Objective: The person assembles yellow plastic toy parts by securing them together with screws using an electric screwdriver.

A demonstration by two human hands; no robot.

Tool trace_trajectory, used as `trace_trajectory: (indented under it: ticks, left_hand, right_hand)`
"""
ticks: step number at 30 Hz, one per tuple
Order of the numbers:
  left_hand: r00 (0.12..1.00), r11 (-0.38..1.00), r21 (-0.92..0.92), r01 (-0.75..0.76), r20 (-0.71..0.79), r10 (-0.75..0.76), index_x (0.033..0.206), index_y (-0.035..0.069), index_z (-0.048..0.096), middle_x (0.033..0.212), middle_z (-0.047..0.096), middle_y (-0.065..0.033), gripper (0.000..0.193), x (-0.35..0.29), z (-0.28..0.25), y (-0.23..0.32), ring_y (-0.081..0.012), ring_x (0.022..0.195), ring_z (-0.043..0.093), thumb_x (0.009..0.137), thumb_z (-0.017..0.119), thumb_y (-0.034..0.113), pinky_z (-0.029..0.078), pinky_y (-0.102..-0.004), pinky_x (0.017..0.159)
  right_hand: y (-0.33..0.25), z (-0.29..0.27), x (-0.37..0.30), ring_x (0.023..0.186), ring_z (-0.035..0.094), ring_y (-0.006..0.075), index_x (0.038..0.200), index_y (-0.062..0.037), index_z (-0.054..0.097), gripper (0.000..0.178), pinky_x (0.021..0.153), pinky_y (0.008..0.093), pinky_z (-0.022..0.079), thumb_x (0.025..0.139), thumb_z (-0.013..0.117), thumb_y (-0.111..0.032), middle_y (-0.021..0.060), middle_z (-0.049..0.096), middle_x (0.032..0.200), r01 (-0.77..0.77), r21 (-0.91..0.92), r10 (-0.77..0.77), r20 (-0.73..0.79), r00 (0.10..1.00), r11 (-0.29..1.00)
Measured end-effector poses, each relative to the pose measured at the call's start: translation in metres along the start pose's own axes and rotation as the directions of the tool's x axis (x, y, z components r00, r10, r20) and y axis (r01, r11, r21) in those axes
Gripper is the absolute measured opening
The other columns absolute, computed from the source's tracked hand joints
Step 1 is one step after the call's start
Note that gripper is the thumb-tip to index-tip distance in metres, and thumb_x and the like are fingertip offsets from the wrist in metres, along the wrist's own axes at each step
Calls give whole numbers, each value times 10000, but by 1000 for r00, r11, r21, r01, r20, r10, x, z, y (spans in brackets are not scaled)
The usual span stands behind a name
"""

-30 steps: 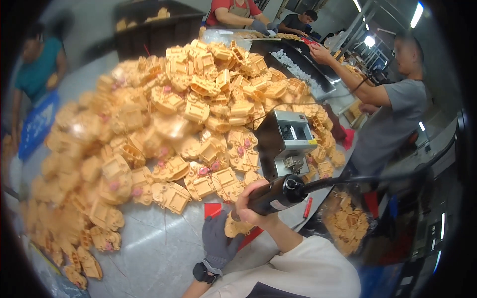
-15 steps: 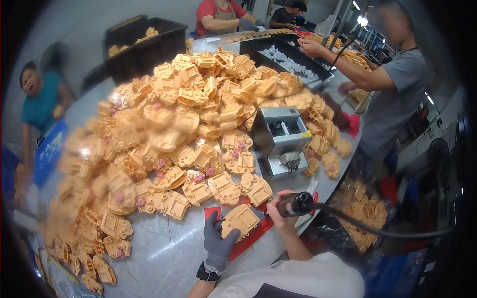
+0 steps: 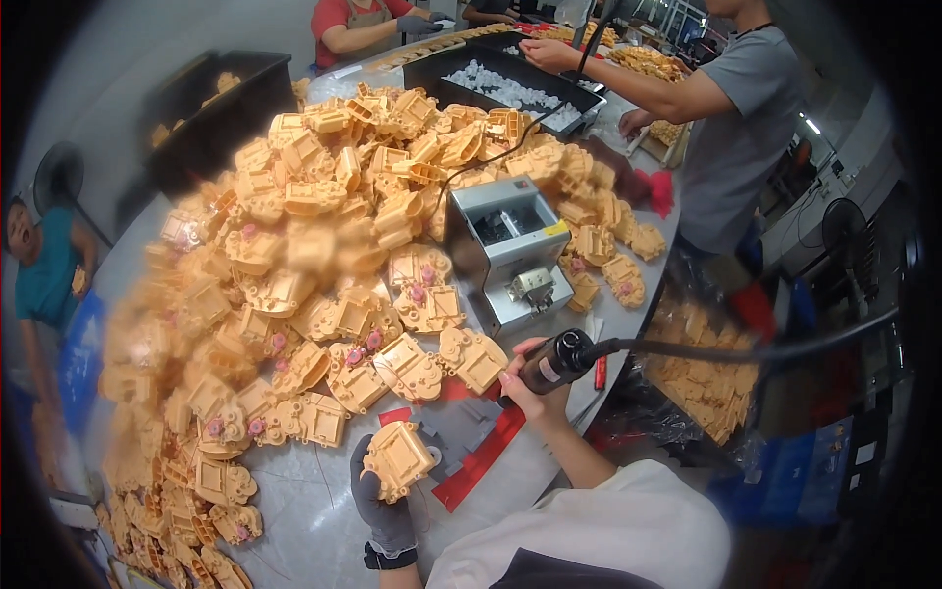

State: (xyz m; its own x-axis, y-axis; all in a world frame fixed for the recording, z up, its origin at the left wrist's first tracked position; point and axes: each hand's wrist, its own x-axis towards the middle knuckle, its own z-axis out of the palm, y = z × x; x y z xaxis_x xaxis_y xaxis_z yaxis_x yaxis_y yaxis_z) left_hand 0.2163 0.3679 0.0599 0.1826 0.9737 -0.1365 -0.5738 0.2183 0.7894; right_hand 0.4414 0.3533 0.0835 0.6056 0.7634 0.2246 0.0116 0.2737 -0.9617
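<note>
Two hands are occupied: my gloved left hand grips a tan plastic housing just beside the grey block on the red strip, and my bare right hand wraps around a black corded power driver. Best, I judge, to hold the housing level by its rim. The driver's pale label and a yellow sticker on the metal box look too small to read.

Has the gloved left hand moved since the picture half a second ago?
Yes, the left hand has moved to the left, away from the grey fixture.
</note>
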Motion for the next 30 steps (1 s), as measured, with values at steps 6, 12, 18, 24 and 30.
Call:
trace_trajectory:
  ticks: [6,12,18,24,30]
  left_hand:
    - [1000,1000,21,8,17,-8,1226,-76,400,1145,520,-179,676,1,-3,-1,-255,1049,540,805,545,433,438,-351,907]
    - [1000,998,-50,22,-18,-23,1230,-73,399,1152,517,-175,679,0,6,8,-250,1060,530,788,526,427,429,-345,911]
    - [1000,998,-52,20,-19,-21,1231,-65,401,1160,514,-174,673,0,5,6,-255,1072,526,789,535,423,425,-347,924]
    - [998,995,-90,42,-47,-46,1241,-63,392,1179,504,-172,670,0,-1,5,-258,1089,520,793,545,410,424,-351,931]
    - [997,989,-136,49,-51,-56,1249,-71,383,1187,501,-180,675,-1,-3,6,-263,1101,515,787,563,386,415,-353,943]
  right_hand:
    - [-10,10,0,592,523,60,993,6,477,329,559,197,435,716,649,51,11,542,688,-20,1,20,-15,1000,1000]
    - [-12,17,-3,613,515,52,1015,-12,474,369,575,191,430,704,667,40,12,550,708,1,-18,-1,17,1000,1000]
    - [-12,16,-3,614,511,51,1008,-12,478,369,571,193,432,700,673,37,12,547,705,1,-45,1,47,999,999]
    - [-12,13,1,596,526,77,1005,-13,465,366,566,203,439,698,654,50,25,538,691,-51,4,51,19,999,999]
    - [-8,9,4,549,527,110,1009,-12,437,352,544,225,441,710,608,58,51,526,661,-29,37,30,-6,1000,999]
